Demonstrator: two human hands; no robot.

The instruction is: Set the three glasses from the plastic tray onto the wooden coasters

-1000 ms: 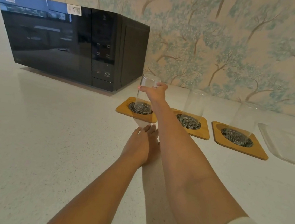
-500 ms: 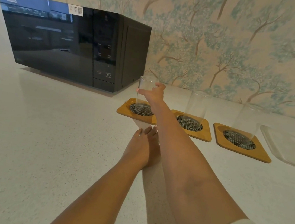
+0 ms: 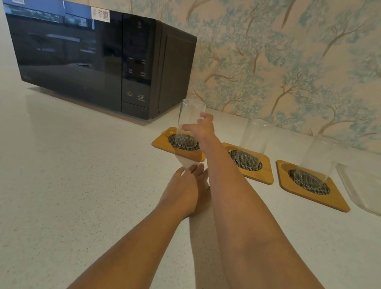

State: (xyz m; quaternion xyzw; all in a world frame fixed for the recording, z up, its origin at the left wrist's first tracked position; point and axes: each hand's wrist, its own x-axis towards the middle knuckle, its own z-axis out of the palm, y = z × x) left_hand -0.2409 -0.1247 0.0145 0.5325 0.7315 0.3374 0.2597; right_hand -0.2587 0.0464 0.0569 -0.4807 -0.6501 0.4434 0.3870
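Note:
Three clear glasses stand on three wooden coasters in a row near the wall. The left glass (image 3: 189, 118) stands on the left coaster (image 3: 161, 142), and my right hand (image 3: 201, 130) wraps its upper part, thumb in front and fingers behind. No hand is on the middle glass (image 3: 254, 137), which rests on the middle coaster (image 3: 265, 174). The right glass (image 3: 318, 156) stands alone on the right coaster (image 3: 336, 201). Palm down, my left hand (image 3: 183, 191) lies flat on the counter just in front of the left coaster and holds nothing.
A clear plastic tray (image 3: 369, 188) lies at the right edge of view, beside the right coaster. A black microwave (image 3: 76, 55) stands at the back left, close to the left coaster. The white speckled counter (image 3: 50, 176) stretches wide in front and to the left.
The left glass and my right hand stay where they were on the left coaster. My left hand has not moved. The camera shifted slightly.

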